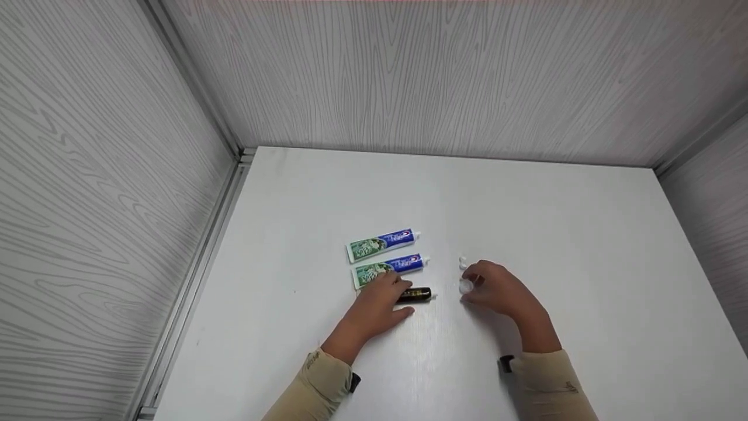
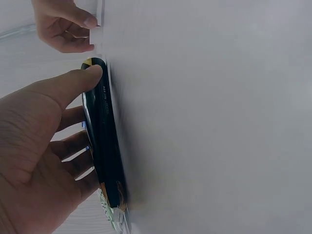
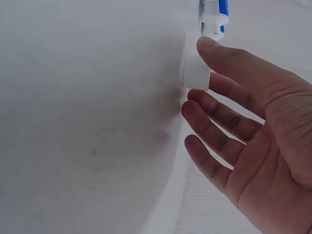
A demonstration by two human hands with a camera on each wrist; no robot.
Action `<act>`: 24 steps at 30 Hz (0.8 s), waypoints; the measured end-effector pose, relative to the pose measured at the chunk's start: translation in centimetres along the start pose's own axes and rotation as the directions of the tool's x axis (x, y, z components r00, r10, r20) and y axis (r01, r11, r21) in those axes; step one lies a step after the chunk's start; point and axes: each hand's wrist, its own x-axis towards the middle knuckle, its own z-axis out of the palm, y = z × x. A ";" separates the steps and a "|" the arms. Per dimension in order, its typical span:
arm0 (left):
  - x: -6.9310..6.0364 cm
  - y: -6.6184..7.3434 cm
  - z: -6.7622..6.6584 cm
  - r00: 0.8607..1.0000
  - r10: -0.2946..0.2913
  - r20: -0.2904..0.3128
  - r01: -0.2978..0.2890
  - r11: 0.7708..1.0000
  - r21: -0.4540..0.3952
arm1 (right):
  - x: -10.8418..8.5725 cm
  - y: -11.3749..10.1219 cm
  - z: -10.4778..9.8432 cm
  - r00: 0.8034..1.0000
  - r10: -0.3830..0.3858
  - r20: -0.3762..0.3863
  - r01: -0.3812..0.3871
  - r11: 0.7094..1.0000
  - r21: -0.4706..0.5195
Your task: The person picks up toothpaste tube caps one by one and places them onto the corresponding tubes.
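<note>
My left hand [image 1: 380,301] straddles a black toothpaste tube [image 1: 416,294], fingers on its far side and thumb on its near side. In the head view a gap shows between thumb and tube. The tube's dark side [image 2: 103,131] fills the space in front of those fingers in the left wrist view. My right hand [image 1: 497,289] spreads thumb and fingers around a white cap [image 1: 466,286] standing on the table; whether they touch it is hard to tell. This cap [image 3: 197,72] is beside the thumb in the right wrist view.
Two green-and-blue toothpaste tubes, an upper one [image 1: 383,244] and a lower one [image 1: 412,263], lie parallel beyond the black tube, nozzles toward the right. More small white cap pieces [image 1: 463,262] are just past the right hand. Wood-grain panels [image 1: 380,82] border the white table [image 1: 526,204].
</note>
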 end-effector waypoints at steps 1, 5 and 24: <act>0.0 0.0 0.0 1.000 -0.004 0.004 0.004 1.000 0.004 | 0.0 0.0 0.0 1.000 -0.004 0.001 0.004 1.000 0.003; 0.2 0.2 -0.1 1.000 -0.021 0.021 0.021 0.999 0.027 | 0.1 0.0 0.0 1.000 -0.006 0.003 0.006 1.000 0.011; 0.5 0.3 0.0 1.000 -0.007 0.030 0.006 0.999 0.042 | 0.3 0.0 0.2 1.000 -0.014 0.006 0.014 1.000 0.006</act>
